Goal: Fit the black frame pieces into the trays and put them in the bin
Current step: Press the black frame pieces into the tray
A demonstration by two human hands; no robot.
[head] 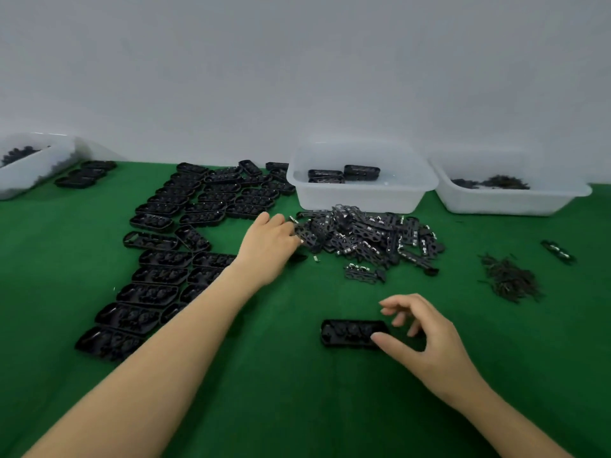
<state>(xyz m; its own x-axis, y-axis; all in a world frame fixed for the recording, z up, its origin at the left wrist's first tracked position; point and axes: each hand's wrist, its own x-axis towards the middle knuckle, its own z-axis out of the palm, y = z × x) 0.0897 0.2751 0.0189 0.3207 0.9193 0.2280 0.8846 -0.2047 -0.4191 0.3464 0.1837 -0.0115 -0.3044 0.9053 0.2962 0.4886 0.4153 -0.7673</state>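
Observation:
A heap of black frame pieces (367, 234) with small metal clips lies on the green table (297, 391) in front of the white bin (360, 193), which holds two or three filled trays (344, 173). My left hand (269, 246) reaches to the heap's left edge, its fingertips curled on a frame piece there. One black tray (350, 332) lies alone near the table's front. My right hand (426, 338) hovers at that tray's right end, fingers spread and loosely curled, thumb tip touching the tray's edge.
Several empty black trays (172, 246) lie in rows on the left. A second white bin (509, 193) with dark parts stands at the back right, a third (29, 163) at the far left. A pile of thin dark scraps (509, 279) and one stray piece (558, 251) lie right.

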